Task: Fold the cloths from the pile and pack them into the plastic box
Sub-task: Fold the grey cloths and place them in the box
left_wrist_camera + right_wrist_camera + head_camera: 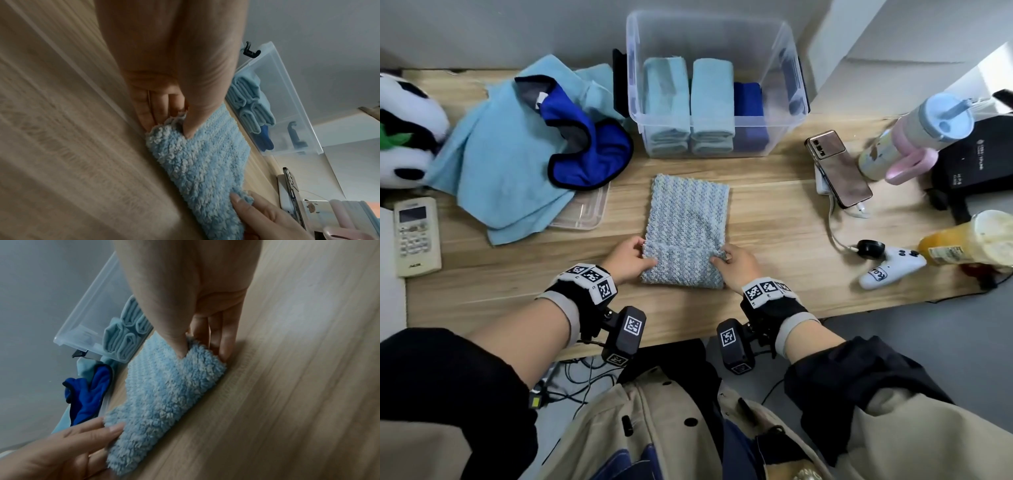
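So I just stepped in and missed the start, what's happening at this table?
A person is folding a fluffy blue cloth on the wooden table. The left hand and right hand each pinch a side of it near its close end. The plastic box behind it already holds folded cloths, and an unfolded pile waits to the left.

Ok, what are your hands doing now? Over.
Left hand and right hand pinch the fluffy cloth's near corners. Box has room. Nothing in the way.

Head overhead; wrists close, low.
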A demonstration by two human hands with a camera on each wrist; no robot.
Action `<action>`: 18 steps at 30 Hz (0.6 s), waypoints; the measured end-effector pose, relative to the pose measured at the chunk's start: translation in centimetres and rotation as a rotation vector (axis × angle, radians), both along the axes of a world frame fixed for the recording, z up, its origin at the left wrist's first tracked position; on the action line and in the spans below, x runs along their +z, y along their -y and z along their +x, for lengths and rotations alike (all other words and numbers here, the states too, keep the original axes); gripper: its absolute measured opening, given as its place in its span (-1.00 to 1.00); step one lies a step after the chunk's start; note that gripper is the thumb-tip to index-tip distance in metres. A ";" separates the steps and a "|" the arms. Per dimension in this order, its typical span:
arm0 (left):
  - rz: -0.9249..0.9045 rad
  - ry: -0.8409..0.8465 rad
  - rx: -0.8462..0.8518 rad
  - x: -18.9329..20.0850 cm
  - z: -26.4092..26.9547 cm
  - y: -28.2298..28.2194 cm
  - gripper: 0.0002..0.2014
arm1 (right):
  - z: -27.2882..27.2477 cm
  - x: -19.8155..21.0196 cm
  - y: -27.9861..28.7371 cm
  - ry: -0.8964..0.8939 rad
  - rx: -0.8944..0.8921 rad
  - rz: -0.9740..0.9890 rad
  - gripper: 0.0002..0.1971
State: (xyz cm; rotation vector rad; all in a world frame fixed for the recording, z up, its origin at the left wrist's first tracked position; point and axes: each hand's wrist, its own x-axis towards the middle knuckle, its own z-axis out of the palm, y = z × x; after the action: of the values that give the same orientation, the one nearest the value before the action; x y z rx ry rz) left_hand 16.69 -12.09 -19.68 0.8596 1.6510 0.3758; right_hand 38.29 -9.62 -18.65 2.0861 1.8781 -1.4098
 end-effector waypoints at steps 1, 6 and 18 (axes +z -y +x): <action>0.005 -0.020 -0.008 0.0 0.0 0.0 -0.64 | -0.2 -0.1 0.0 0.007 -0.014 0.012 -0.51; 0.026 -0.080 0.005 -0.8 -0.1 -0.2 -0.75 | -0.7 -0.5 0.0 0.090 -0.022 0.037 -0.56; -0.150 0.023 0.087 -0.5 -0.2 -1.0 -0.75 | -0.6 -0.5 1.2 0.158 0.678 0.394 -0.42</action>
State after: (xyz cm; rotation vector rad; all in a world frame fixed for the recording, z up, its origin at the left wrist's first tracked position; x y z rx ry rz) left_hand 16.52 -11.08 -20.20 0.6711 1.6764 0.3155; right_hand 37.68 -10.77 -19.12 1.3538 2.5801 -0.7467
